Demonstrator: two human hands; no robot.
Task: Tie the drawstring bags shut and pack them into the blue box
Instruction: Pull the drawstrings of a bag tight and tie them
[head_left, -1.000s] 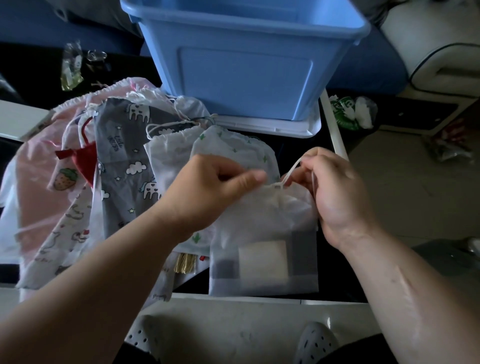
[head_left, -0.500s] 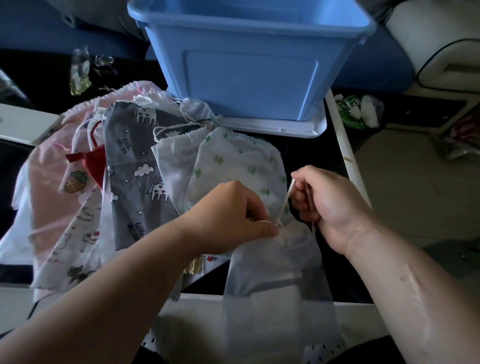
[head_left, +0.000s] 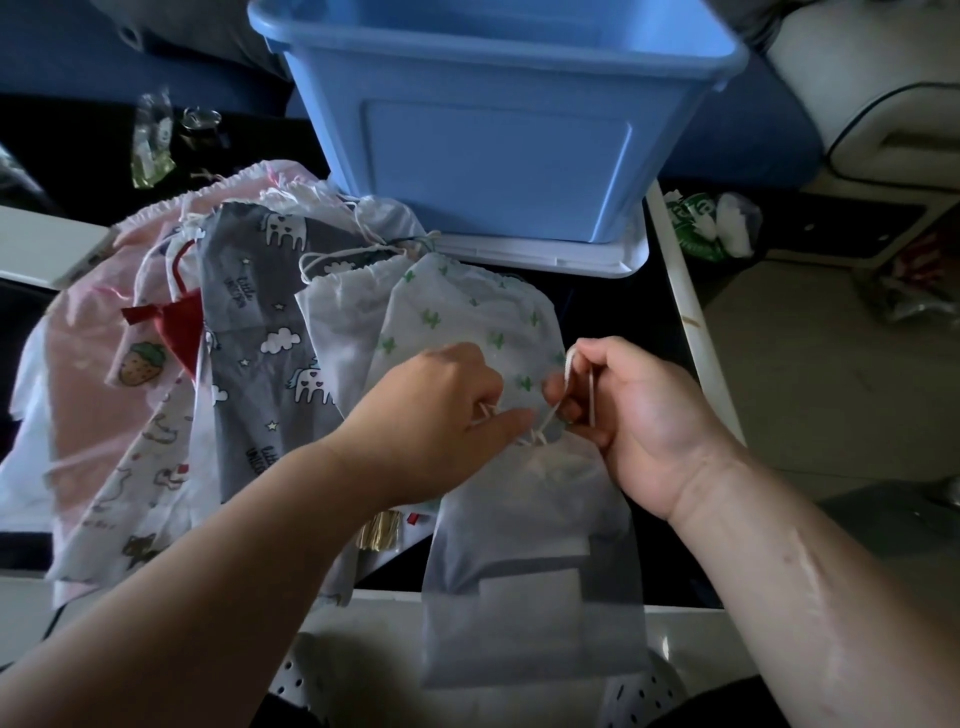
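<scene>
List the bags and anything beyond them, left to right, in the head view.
Pink bag → red pouch → grey unicorn bag → white bag → cactus bag → green packet.

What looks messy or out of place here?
Nothing is spilled or torn. The drawstring bags lie in a jumbled, overlapping heap on the left of the table, and the frosted white bag being tied hangs over the table's front edge. The blue box stands upright.

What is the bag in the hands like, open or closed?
Closed: the frosted bag is bunched tight at its neck, where the left hand and right hand pinch its cord. Knotted yet? Cannot tell.
</scene>
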